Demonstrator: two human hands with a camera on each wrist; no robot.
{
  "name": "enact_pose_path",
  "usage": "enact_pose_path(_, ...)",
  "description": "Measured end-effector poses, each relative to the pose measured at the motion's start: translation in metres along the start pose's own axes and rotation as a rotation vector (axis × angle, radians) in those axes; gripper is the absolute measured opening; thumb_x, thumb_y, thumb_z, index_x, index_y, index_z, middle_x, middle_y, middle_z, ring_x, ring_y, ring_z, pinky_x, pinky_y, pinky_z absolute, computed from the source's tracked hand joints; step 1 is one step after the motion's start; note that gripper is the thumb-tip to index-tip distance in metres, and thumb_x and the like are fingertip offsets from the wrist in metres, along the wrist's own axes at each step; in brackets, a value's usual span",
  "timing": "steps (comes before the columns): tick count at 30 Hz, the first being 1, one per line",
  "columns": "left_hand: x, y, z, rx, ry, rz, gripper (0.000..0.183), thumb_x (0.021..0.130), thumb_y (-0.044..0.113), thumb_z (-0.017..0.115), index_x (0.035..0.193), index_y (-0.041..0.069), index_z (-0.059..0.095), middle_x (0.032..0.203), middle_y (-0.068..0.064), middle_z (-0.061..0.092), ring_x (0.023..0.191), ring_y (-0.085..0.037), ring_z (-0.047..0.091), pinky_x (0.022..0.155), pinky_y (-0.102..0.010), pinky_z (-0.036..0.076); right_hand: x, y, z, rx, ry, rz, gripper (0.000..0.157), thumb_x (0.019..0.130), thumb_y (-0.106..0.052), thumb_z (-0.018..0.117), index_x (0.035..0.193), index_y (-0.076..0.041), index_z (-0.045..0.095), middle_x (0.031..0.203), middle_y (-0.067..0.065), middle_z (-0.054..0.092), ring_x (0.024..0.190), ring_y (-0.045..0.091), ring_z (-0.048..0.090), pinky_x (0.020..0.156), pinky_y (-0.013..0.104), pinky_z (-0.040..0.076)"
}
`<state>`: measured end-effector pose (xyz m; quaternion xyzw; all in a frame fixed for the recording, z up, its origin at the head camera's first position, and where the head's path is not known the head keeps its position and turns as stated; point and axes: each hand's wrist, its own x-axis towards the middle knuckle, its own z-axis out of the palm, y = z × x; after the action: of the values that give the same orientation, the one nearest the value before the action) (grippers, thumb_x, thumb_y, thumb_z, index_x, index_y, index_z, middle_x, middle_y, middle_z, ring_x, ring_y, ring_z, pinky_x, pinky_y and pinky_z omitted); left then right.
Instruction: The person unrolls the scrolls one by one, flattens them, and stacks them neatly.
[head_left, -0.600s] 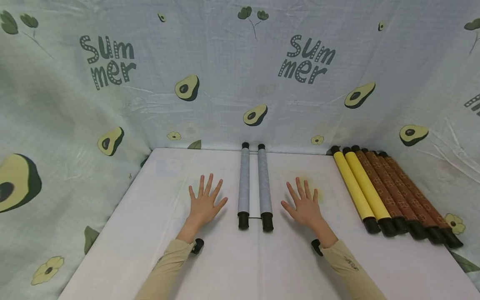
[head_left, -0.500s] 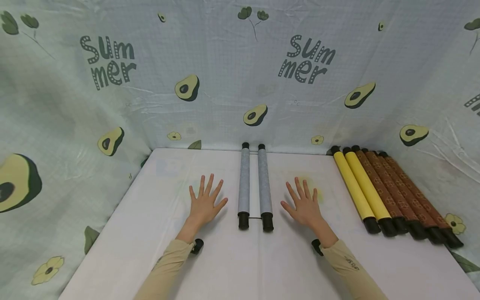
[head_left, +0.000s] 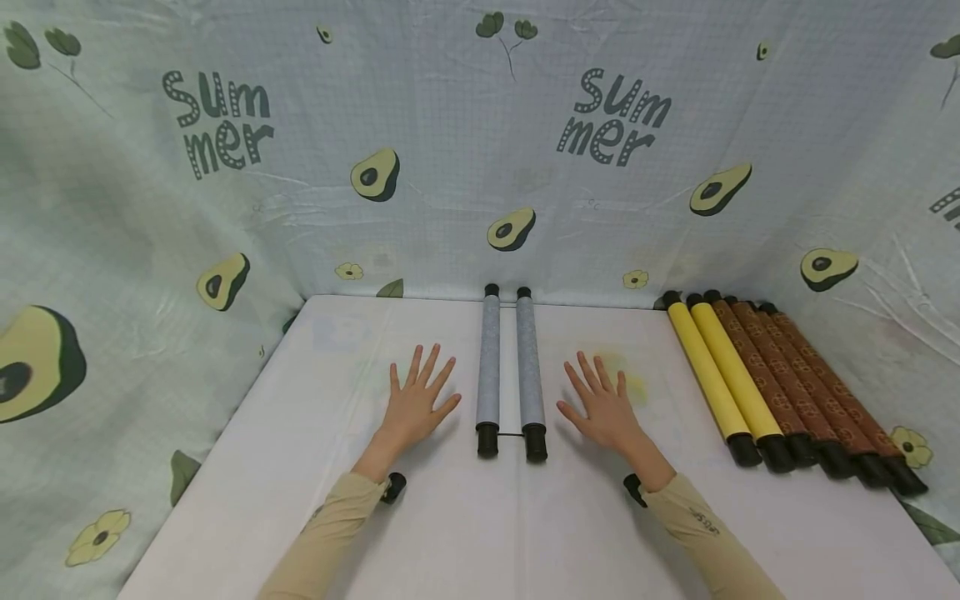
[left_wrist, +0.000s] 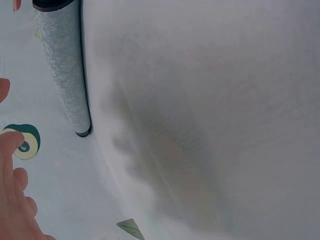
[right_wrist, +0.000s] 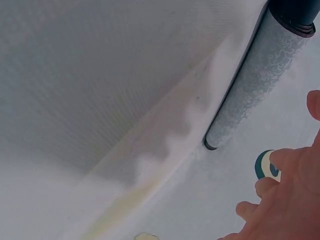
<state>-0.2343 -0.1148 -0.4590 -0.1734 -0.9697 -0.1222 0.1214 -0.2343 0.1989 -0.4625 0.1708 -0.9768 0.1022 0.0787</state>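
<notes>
Two grey-blue rolled scrolls, the left one [head_left: 489, 360] and the right one [head_left: 529, 367], lie side by side in the middle of the white table [head_left: 450, 533]. Both have black end knobs, and a thin dark line spans the gap between their near ends. My left hand [head_left: 414, 407] is spread palm down to the left of them, its shadow falling on the table. On the other side, my right hand [head_left: 606, 414] is spread the same way. Neither hand touches a scroll. Each wrist view shows a patterned scroll [left_wrist: 62, 70] beyond the fingers.
Along the table's right edge lie two yellow rolls [head_left: 705, 375] and several brown patterned rolls [head_left: 795, 383], all with black ends. A pale cloth [head_left: 450, 108] printed with avocados hangs behind and on both sides.
My left hand has shifted slightly to the right, toward the scrolls. The right hand has moved a little to the left. The scrolls and the other rolls have stayed where they were.
</notes>
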Motion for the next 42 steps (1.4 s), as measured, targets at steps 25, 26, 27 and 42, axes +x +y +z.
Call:
enact_pose_path(25,0.023,0.025,-0.005,0.044,-0.158,0.233,0.058,0.092,0.048,0.037,0.141,0.019,0.027,0.150,-0.002,0.015,0.140,-0.023,0.005,0.105,-0.060,0.009,0.013,-0.030,0.000,0.055,-0.035,-0.293,0.056,0.092,-0.037,0.044,0.139,-0.008,0.031,0.148,0.006,0.021,0.137,0.027,0.018,0.104,0.061,0.011)
enact_pose_path(26,0.023,0.026,-0.005,0.051,-0.161,0.239,0.058,0.092,0.048,0.037,0.141,0.019,0.028,0.150,-0.002,0.016,0.139,-0.023,0.006,0.105,-0.060,0.010,0.014,-0.031,0.000,0.055,-0.039,-0.296,0.056,0.092,-0.037,0.044,0.139,-0.008,0.031,0.148,0.006,0.021,0.137,0.027,0.018,0.104,0.060,0.011)
enact_pose_path(27,0.024,0.027,-0.004,0.053,-0.160,0.246,0.058,0.092,0.048,0.037,0.141,0.018,0.029,0.150,-0.003,0.018,0.139,-0.023,0.007,0.105,-0.060,0.011,0.015,-0.032,0.001,0.051,-0.044,-0.299,0.056,0.092,-0.036,0.044,0.139,-0.008,0.031,0.148,0.005,0.021,0.137,0.027,0.018,0.105,0.060,0.011)
enact_pose_path(42,0.031,0.031,0.003,0.122,-0.184,0.325,0.056,0.092,0.047,0.038,0.139,0.017,0.033,0.148,-0.004,0.024,0.138,-0.023,0.014,0.105,-0.058,0.016,0.019,-0.037,0.008,0.039,-0.076,-0.360,0.052,0.091,-0.036,0.046,0.136,-0.010,0.037,0.147,0.004,0.026,0.136,0.027,0.022,0.105,0.059,0.011)
